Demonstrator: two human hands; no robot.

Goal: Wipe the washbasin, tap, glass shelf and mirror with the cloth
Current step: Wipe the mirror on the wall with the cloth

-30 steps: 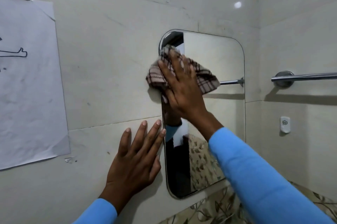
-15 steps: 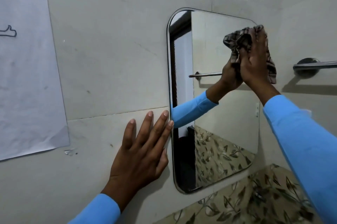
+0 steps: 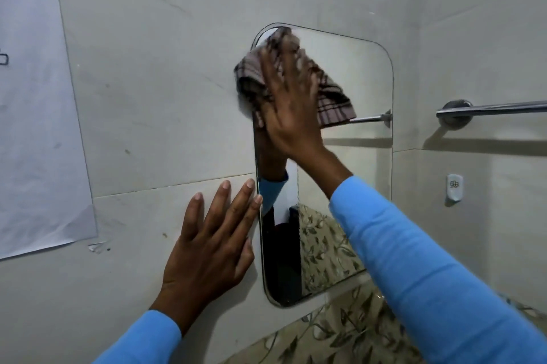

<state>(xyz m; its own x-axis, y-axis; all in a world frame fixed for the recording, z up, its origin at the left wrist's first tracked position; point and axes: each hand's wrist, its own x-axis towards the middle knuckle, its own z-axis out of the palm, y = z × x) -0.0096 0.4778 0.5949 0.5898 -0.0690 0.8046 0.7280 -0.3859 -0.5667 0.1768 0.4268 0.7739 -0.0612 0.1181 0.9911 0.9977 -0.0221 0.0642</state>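
Mirror: a rounded-corner pane, hanging upright on the pale tiled wall. It is reflecting a blue cuff, the end of a rail and some leaf-patterned tiling.

Cloth: a brown checked rag, bunched, lying against the mirror's upper left corner. Its left fold is spilling past the mirror's edge onto the wall, and its right end is hanging loose over the glass.

Right hand: is pressing the cloth flat to the glass, palm on the fabric, fingers straight, spread and pointing upward. The fingertips are showing blurred.

Left hand: is resting flat on the wall, below the cloth and just beside the mirror's left edge. Its fingers are straight and slightly fanned, holding nothing, and the forefinger tip is reaching the mirror's rim.

Sleeves: a blue right sleeve is crossing in front of the mirror's lower right, and a blue left sleeve is entering from the bottom.

Paper sheet: is hanging taped on the wall, well to the left, with a scrap of black line drawing at its left margin.

Towel rail: chrome, is standing out from the adjoining wall to the right of the mirror.

White fitting: small, is sitting on that wall below the rail.

Leaf-patterned band: is running beneath the mirror toward the lower right.
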